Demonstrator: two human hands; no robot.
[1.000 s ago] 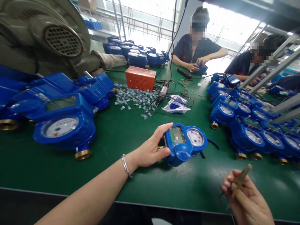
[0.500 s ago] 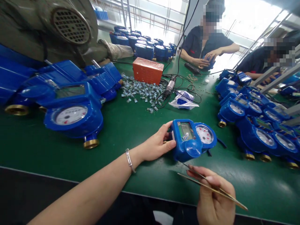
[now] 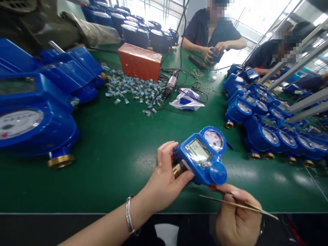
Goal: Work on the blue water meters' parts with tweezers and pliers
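My left hand is closed round the near-left side of a blue water meter, thumb on its edge and fingers behind. The meter is tilted on the green table; its small display reads what looks like 20, and beside it are a round white dial and a round blue cap. A brass pipe end shows by my palm. In my right hand is a pair of tweezers, its tips apart and pointing left, just below the meter. One arm of the tweezers is partly hidden by my fingers, which are close to the meter's lower edge.
Blue meters stand at left, at right and at the back. An orange box, a heap of small clear parts, a corded electric screwdriver and a plastic bag lie mid-table. Two co-workers sit beyond.
The meter has been turned in my left hand, and its display now shows digits. My right hand has come closer under it with the tweezers. The whole view has shifted.
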